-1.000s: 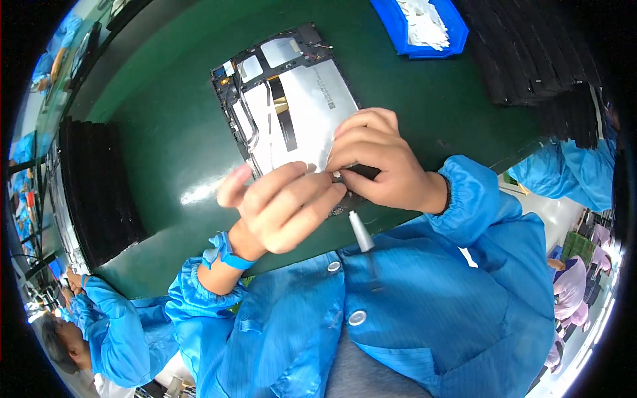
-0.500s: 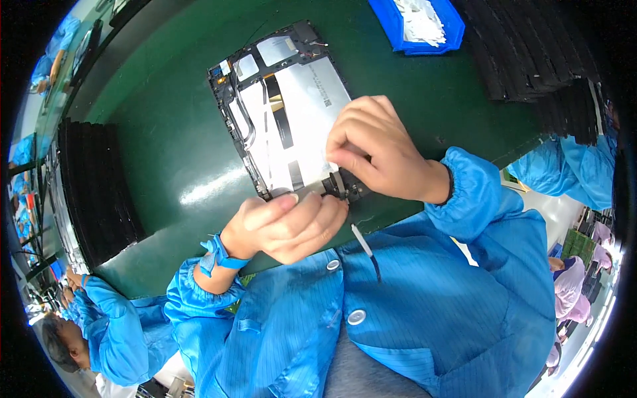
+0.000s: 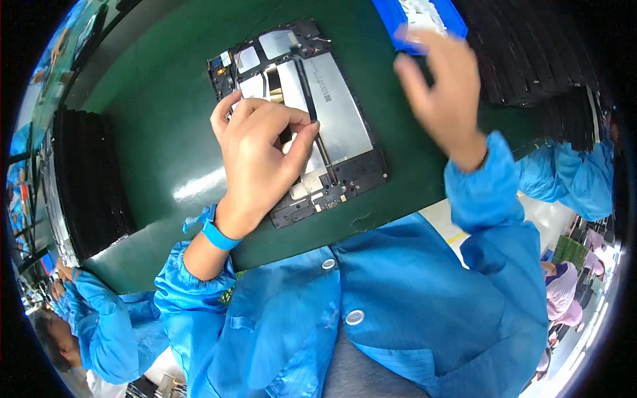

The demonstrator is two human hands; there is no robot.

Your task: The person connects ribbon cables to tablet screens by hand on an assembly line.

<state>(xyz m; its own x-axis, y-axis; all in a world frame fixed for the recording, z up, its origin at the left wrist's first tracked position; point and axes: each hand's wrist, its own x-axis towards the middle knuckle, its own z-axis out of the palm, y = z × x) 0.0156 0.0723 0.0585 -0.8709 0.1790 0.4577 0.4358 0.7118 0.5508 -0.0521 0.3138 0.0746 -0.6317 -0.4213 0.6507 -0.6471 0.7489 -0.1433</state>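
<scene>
An opened tablet-like device [image 3: 361, 169] lies on the green bench, its black frame and silver battery panels exposed. My left hand [image 3: 255, 142] rests over its left half, thumb and index finger pinching a black flat ribbon cable [image 3: 305, 86]. The strip runs lengthwise across the panels, its lower end by the small circuit board at the near edge. My right hand [image 3: 448, 93] is raised off the device, blurred, thumb and fingers apart. Its fingertips overlap the near edge of a blue bin [image 3: 456, 21] of white pieces [image 3: 421, 16]; I see nothing held in it.
Stacks of black sheets stand at the right [image 3: 524, 60] and left [image 3: 89, 186] of the green bench [image 3: 166, 146]. A blue strap [image 3: 220, 237] circles my left wrist. A co-worker in blue [image 3: 119, 331] sits at the lower left; other people are beyond the right edge.
My right hand has left the device's near right corner and moved up and right to the blue bin. My left hand has moved from the near edge onto the panels and now grips the black ribbon cable.
</scene>
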